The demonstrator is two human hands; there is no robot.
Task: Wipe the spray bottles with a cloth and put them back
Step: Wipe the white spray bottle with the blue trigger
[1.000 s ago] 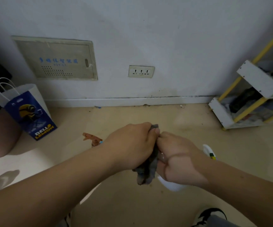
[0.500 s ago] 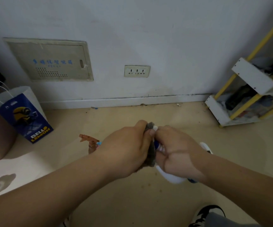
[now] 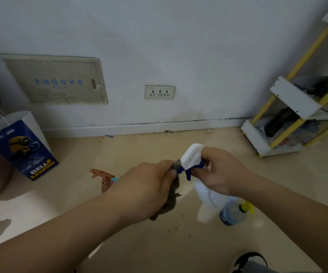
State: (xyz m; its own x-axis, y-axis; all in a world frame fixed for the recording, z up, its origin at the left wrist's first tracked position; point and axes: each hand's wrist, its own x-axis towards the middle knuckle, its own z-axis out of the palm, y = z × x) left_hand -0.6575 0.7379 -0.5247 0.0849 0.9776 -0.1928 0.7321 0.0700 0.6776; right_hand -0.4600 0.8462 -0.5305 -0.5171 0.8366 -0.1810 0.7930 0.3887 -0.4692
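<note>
My right hand [image 3: 221,171] grips the neck of a white spray bottle [image 3: 205,196] with a white head and blue trigger, held above the floor. My left hand [image 3: 145,186] holds a dark grey cloth [image 3: 170,200] bunched against the nozzle end of the bottle's head. A second bottle [image 3: 233,212], clear blue with a yellow-green top, lies on the floor just below the white one. A brown spray head of a third bottle [image 3: 102,175] shows on the floor behind my left wrist, mostly hidden.
A blue and white paper bag [image 3: 21,146] stands on the floor at the left. A white and yellow shelf rack [image 3: 295,119] leans against the wall at the right. A shoe [image 3: 247,261] shows at the bottom right. The wall with a socket is straight ahead.
My hands have drawn apart. The white bottle's head, earlier covered by both hands and the cloth, is now exposed, and the cloth sits only at its nozzle. The second bottle is now visible.
</note>
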